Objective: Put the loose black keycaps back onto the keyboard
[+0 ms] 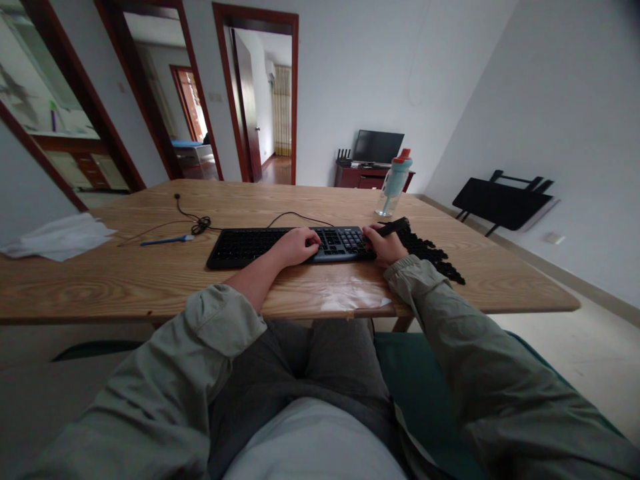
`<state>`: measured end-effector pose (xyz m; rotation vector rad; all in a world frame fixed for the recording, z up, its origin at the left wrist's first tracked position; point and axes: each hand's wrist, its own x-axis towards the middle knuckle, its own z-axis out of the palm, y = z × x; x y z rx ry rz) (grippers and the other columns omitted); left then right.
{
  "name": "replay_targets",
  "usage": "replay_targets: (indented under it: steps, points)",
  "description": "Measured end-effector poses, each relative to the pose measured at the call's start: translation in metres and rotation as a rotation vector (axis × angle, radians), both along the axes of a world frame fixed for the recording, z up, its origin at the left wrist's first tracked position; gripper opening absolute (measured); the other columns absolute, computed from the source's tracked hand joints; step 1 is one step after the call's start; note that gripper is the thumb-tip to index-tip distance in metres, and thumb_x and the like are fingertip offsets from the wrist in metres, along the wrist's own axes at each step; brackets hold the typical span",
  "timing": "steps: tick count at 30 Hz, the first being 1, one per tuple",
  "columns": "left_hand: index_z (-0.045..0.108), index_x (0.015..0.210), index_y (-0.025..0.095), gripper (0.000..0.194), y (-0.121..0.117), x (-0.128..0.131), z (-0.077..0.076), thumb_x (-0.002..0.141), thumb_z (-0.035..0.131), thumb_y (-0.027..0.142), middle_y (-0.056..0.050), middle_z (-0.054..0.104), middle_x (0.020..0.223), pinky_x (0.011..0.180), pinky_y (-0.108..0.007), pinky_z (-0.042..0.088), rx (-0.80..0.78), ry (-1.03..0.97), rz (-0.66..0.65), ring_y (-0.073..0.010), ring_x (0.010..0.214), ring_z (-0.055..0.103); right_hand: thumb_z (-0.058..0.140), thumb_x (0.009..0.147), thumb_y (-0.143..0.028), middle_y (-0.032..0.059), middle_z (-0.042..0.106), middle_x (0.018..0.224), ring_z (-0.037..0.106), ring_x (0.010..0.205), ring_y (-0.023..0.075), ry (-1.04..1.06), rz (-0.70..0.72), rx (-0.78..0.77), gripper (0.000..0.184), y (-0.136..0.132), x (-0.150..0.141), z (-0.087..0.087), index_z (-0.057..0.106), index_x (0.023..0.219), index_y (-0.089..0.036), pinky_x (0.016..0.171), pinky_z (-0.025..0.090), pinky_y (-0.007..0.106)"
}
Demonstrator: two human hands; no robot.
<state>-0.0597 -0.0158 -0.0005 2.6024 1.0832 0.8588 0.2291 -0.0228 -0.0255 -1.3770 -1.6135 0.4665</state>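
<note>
A black keyboard (pixel 245 245) lies flat near the front of the wooden table (pixel 150 287). Curled fingers of my left hand (pixel 296 245) rest on its right-middle part; whether they pinch a small piece is hidden. At the keyboard's right end, my right hand (pixel 386 245) is closed around a black-handled tool (pixel 395 227), its handle pointing up and to the right. The tool's working tip does not show. Just beyond that hand, a cluster of small black pieces that look like keycaps (pixel 440 259) lies on the table.
A clear bottle with a red lid (pixel 393 183) stands behind my right hand. To the left are a blue brush (pixel 165 241), a coiled black cable (pixel 201 225) and white crumpled cloth or paper (pixel 60 237). Clear tape (pixel 350 290) covers part of the front edge.
</note>
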Motion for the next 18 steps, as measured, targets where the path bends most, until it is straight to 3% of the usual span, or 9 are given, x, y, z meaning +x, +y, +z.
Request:
replay_targets:
  steps: [7,18]
  points:
    - [0.074,0.092,0.016,0.018,0.002,0.000,-0.001,0.082,0.059,0.019,-0.005,0.073,0.091,0.081,-0.028,0.050,0.005,0.004,-0.002,-0.0178,0.085,0.065,0.055,0.082,-0.044,-0.0006,0.048,0.056,0.046,0.051,0.0128,0.213,0.004,-0.050,0.028,0.006,-0.012,0.012,0.060,0.078,-0.017,0.048,0.032,0.027]
    - [0.074,0.092,0.017,0.019,0.005,0.000,-0.004,0.081,0.059,0.021,-0.004,0.073,0.090,0.081,-0.029,0.050,0.016,-0.013,-0.017,-0.0182,0.084,0.065,0.051,0.083,-0.053,0.0002,0.052,0.065,0.050,0.061,0.0149,-0.017,0.011,0.057,0.035,0.015,-0.002,0.001,0.060,0.083,-0.020,0.057,0.040,0.028]
